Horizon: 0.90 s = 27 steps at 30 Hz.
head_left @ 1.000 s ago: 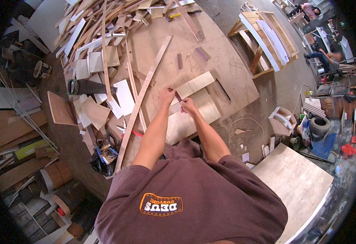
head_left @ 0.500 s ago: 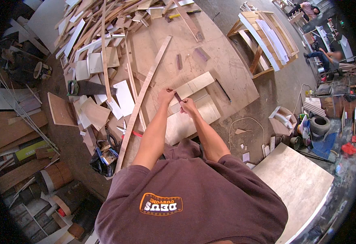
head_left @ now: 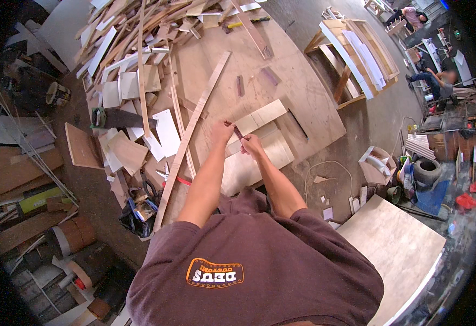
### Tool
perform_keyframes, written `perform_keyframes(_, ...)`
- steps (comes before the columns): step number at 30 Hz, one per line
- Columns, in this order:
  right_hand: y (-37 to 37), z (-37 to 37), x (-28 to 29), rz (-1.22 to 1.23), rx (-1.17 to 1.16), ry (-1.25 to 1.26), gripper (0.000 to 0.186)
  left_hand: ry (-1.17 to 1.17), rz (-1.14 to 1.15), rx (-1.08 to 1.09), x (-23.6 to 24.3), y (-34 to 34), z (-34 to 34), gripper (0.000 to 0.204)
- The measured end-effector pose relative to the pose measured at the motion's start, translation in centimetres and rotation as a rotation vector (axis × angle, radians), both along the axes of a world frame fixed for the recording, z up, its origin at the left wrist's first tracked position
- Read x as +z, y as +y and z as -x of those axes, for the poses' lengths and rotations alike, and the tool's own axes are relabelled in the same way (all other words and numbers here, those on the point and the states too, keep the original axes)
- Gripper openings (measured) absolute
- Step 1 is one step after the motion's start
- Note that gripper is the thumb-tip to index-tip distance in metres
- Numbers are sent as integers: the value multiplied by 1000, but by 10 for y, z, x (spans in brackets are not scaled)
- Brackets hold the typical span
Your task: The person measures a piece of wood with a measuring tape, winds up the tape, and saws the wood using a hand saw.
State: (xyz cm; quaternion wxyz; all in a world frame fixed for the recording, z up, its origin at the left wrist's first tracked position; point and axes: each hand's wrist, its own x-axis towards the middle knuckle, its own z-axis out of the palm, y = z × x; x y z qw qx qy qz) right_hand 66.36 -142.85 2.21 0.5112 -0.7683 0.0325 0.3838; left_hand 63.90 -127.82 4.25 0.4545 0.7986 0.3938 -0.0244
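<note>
Our plywood table [head_left: 298, 70] stretches around our hands, with a heap of wood offcuts [head_left: 124, 81] toward ten o'clock. A wide pale panel [head_left: 270, 155] lies toward four o'clock, a narrower pale board [head_left: 262, 115] toward two. Our left hand [head_left: 226, 128] and right hand [head_left: 251, 143] pinch a dark reddish strip [head_left: 237, 132] between them, over the pale pieces; whether it touches them, we cannot tell. We judge the step in hand as two-handed handling of this strip; the next move calls for steady fingertips.
</note>
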Motion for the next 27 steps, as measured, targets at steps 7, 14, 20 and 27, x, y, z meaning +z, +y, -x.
perform_keyframes(7, 6, 9, 5, -18, -1, 20, 11, 55, -74, 43, -8, 3, 3, 21)
perform_keyframes(14, 8, 3, -3, 26, -56, -55, 14, -31, -63, 76, 9, -9, 5, 21)
perform_keyframes(20, 12, 3, 11, 77, 23, 31, 13, -18, 19, 50, 6, -2, 12, 22)
perform_keyframes(27, -12, -16, -15, -233, 8, 151, 14, 23, -49, -2, 11, -9, 2, 36)
